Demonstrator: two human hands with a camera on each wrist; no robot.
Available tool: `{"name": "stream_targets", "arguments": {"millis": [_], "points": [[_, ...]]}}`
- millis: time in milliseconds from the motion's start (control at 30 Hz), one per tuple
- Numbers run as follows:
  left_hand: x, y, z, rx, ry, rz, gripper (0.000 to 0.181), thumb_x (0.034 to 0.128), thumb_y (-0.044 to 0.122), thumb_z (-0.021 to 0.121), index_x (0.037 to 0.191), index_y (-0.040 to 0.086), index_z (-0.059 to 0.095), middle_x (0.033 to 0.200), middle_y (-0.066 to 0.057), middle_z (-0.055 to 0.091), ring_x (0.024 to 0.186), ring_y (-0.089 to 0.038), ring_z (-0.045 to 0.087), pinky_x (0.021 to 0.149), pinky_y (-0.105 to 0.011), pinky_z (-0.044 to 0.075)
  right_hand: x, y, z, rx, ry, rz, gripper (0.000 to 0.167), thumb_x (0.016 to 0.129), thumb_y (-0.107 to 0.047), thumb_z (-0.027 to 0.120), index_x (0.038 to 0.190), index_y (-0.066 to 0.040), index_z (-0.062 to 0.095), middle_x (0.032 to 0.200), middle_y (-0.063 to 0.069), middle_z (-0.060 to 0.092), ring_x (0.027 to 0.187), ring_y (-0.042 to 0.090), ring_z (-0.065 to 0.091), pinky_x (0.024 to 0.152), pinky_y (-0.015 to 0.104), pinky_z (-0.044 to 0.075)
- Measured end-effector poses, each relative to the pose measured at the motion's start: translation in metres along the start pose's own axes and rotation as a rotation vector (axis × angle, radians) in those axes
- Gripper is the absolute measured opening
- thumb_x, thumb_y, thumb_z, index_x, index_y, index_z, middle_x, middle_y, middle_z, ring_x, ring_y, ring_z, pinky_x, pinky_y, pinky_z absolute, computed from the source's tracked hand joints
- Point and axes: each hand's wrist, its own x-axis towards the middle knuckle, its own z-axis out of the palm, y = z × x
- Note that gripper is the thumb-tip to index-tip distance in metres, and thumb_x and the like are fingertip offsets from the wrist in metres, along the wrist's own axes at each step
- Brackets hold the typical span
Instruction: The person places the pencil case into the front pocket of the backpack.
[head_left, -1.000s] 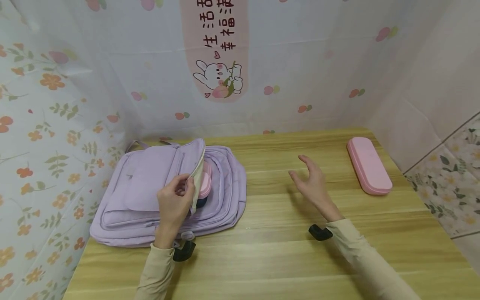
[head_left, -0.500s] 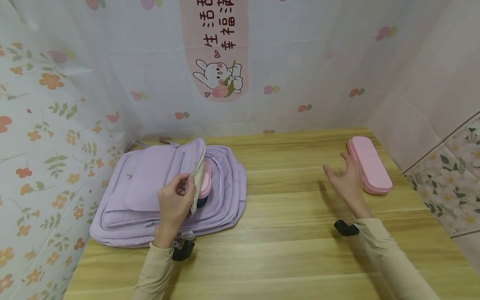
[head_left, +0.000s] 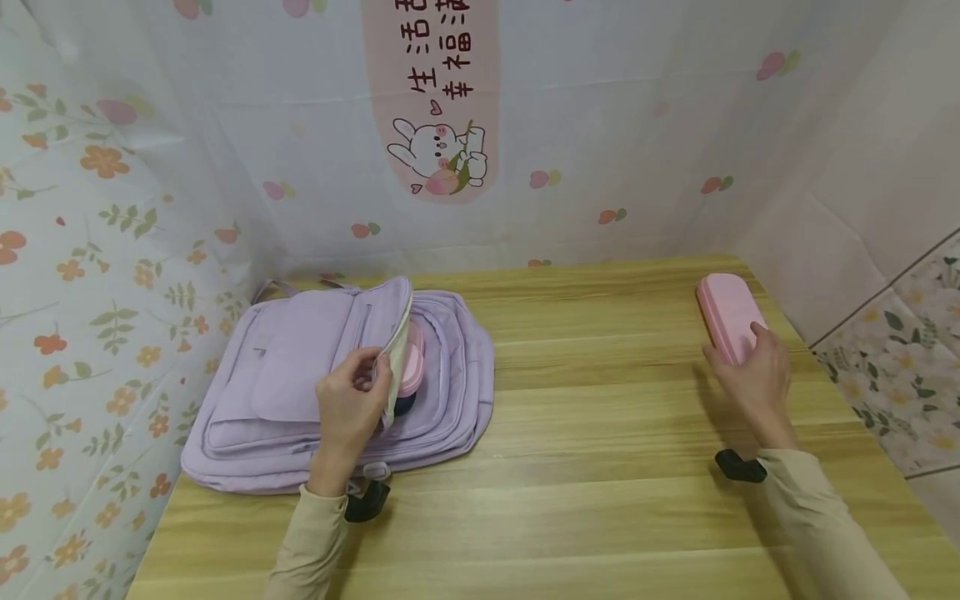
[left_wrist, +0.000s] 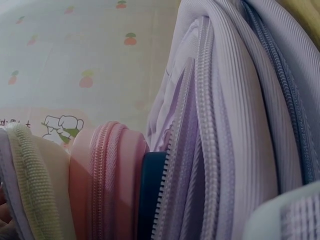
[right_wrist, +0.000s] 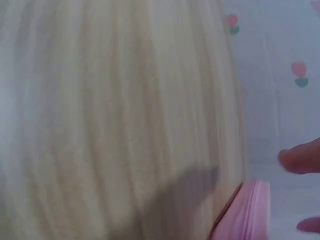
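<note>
A lavender backpack (head_left: 300, 358) lies on the table at the left. My left hand (head_left: 348, 408) pinches the edge of its front pocket flap (head_left: 397, 362), which is lifted to show a cream lining. Inside the pocket sits a pink zippered case (left_wrist: 110, 185), with a dark blue thing (left_wrist: 152, 195) beside it, mostly hidden. At the far right, my right hand (head_left: 759, 383) hovers over the near end of a second pink case (head_left: 727, 304), thumb and fingers spread to either side. In the right wrist view, the fingers (right_wrist: 302, 157) look apart from that case.
The wood-grain table (head_left: 555, 433) stretches between backpack and right-hand case. A patterned curtain (head_left: 600, 125) hangs behind the table, with floral cloth (head_left: 105, 250) along the left. Black straps (head_left: 741, 467) sit at both wrists.
My right hand has moved right across the table, from beside the pink case to above its near end. The left hand keeps its pinch on the flap.
</note>
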Motion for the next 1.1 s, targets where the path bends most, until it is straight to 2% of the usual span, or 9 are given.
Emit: {"name": "stream_targets", "arguments": {"millis": [167, 500, 733, 900, 1100], "points": [[0.000, 0.000, 0.000, 0.003, 0.001, -0.004, 0.009, 0.0850, -0.003, 0.069, 0.091, -0.006, 0.074, 0.071, -0.015, 0.073, 0.059, -0.010, 0.063, 0.057, -0.005, 0.047, 0.000, 0.014, -0.001, -0.028, -0.017, 0.052, 0.092, 0.089, -0.026, 0.071, 0.154, 0.013, 0.018, 0.151, 0.044, 0.025, 0.139, 0.059, 0.023, 0.112, 0.070, 0.022], [0.000, 0.000, 0.000, 0.000, -0.005, -0.010, 0.009, 0.0854, -0.002, 0.069, 0.092, -0.006, 0.074, 0.071, -0.015, 0.073, 0.059, -0.009, 0.063, 0.058, -0.005, 0.048, -0.001, 0.033, -0.002, 0.007, 0.012, 0.164, 0.086, 0.088, -0.020, 0.072, 0.149, 0.016, 0.023, 0.145, 0.045, 0.030, 0.137, 0.055, 0.023, 0.110, 0.066, 0.025], [-0.001, 0.000, 0.000, -0.002, -0.002, -0.012, 0.009, 0.0852, -0.002, 0.069, 0.092, -0.006, 0.074, 0.071, -0.015, 0.073, 0.059, -0.008, 0.062, 0.057, -0.005, 0.048, -0.003, 0.034, -0.001, 0.031, 0.050, 0.218, 0.084, 0.088, -0.024, 0.071, 0.148, 0.016, 0.028, 0.144, 0.042, 0.032, 0.134, 0.052, 0.026, 0.105, 0.063, 0.028], [-0.001, 0.000, 0.001, -0.001, -0.004, -0.014, 0.009, 0.0853, -0.002, 0.069, 0.092, -0.006, 0.074, 0.071, -0.015, 0.073, 0.059, -0.007, 0.061, 0.057, -0.005, 0.047, -0.004, 0.034, -0.002, 0.018, 0.052, 0.256, 0.083, 0.091, -0.028, 0.067, 0.147, 0.016, 0.026, 0.147, 0.043, 0.028, 0.135, 0.054, 0.026, 0.108, 0.064, 0.027], [-0.001, 0.000, 0.000, -0.004, -0.003, -0.019, 0.009, 0.0855, -0.002, 0.069, 0.092, -0.006, 0.074, 0.072, -0.015, 0.073, 0.059, -0.006, 0.061, 0.057, -0.005, 0.047, -0.004, 0.028, -0.002, 0.015, 0.051, 0.237, 0.084, 0.092, -0.028, 0.066, 0.151, 0.013, 0.023, 0.149, 0.040, 0.027, 0.138, 0.053, 0.026, 0.113, 0.064, 0.025]]}}
